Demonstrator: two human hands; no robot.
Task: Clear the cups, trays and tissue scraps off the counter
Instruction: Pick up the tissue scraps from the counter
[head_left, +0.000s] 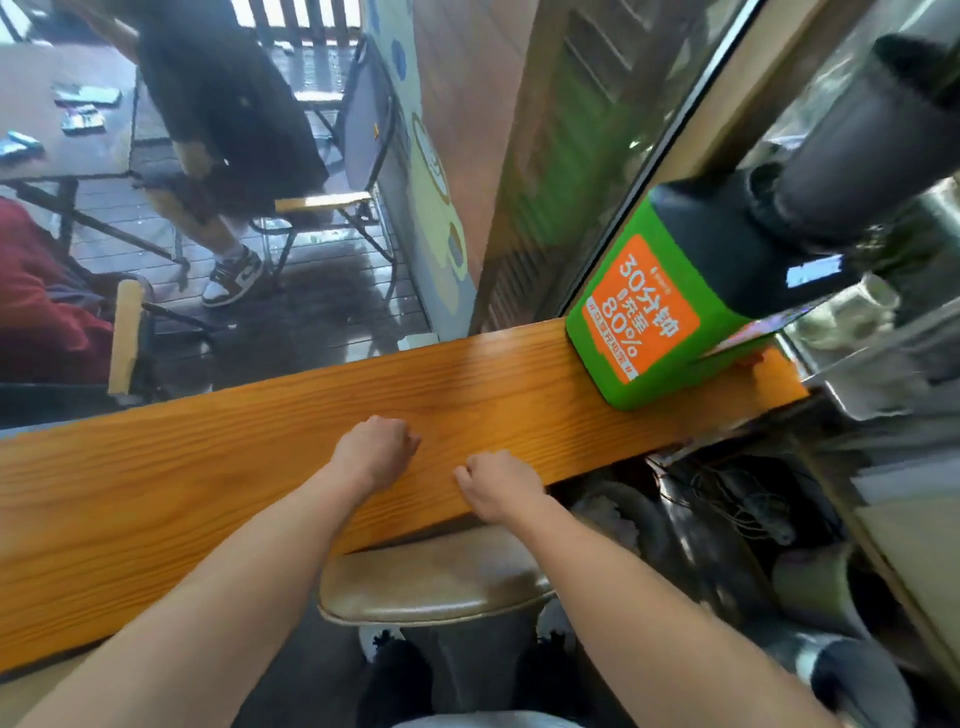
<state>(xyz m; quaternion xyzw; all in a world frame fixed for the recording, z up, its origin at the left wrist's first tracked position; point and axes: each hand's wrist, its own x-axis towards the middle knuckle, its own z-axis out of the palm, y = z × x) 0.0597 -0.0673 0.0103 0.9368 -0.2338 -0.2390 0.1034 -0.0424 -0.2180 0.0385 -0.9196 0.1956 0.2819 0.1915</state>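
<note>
A long orange wooden counter (208, 467) runs across the view from lower left to upper right. My left hand (376, 452) rests on its middle with the fingers curled under, nothing visible in it. My right hand (498, 486) lies close beside it at the counter's near edge, fingers also curled, holding nothing that I can see. No cups, trays or tissue scraps show on the stretch of counter in view.
A green and orange power-bank box (644, 312) stands at the counter's right end, dark machines behind it. A brown stool (436, 582) sits under the counter below my arms. Beyond a window, people sit at a table with folding chairs (322, 208).
</note>
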